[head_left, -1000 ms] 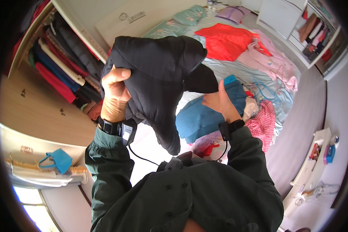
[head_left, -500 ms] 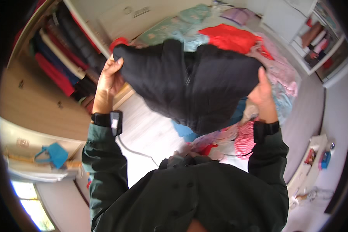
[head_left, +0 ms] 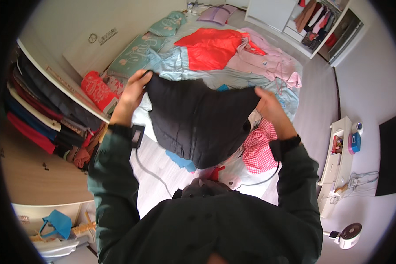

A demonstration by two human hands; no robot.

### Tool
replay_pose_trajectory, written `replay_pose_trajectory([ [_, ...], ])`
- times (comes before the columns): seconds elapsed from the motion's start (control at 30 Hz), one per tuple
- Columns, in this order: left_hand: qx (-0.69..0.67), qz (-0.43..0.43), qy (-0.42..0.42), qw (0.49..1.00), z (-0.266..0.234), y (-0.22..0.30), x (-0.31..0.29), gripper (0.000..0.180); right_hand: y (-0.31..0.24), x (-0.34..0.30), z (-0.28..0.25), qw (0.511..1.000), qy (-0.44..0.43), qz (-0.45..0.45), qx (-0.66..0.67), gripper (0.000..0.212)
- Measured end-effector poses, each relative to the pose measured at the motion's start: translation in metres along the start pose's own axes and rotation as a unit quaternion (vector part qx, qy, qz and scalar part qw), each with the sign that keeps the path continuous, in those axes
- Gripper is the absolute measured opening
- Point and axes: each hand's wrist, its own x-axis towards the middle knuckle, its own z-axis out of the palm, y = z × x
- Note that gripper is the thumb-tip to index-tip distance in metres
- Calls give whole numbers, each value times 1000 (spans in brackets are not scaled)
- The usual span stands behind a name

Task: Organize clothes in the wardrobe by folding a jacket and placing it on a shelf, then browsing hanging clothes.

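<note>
A black garment (head_left: 198, 119) hangs spread between my two hands, with a seam running down its middle; whether it is trousers, a skirt or a top I cannot tell. My left hand (head_left: 134, 92) pinches its upper left corner, and my right hand (head_left: 273, 110) is closed on the upper right corner. The cloth sags between these grips and narrows toward the bottom. Behind my right hand lies a red-and-white checked cloth (head_left: 260, 147), partly covered by the wrist.
Ahead stands a bed with a red garment (head_left: 213, 47), pink clothing (head_left: 268, 66) and green pillows (head_left: 136, 53). An open wardrobe with hanging clothes (head_left: 44, 114) is on the left. To the right are a white shelf unit (head_left: 334, 167) and a fan (head_left: 351, 233).
The view has turned to the right. The black garment has come lower and nearer, its top edge now dipping between my hands. Both hands keep their hold and are closer together.
</note>
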Motion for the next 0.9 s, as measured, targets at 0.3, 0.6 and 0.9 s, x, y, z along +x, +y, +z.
replay_pose_trajectory([
  [0.3, -68, 190, -36, 979, 12, 38, -18, 11, -44, -24, -26, 980, -91, -168, -53, 35],
  [0.6, -3, -37, 2, 999, -20, -117, -186, 10, 126, -187, -101, 972, 127, 88, -178, 25],
  [0.9, -5, -315, 106, 943, -36, -279, -247, 9, 244, -197, -133, 860, 320, 374, -133, 31],
])
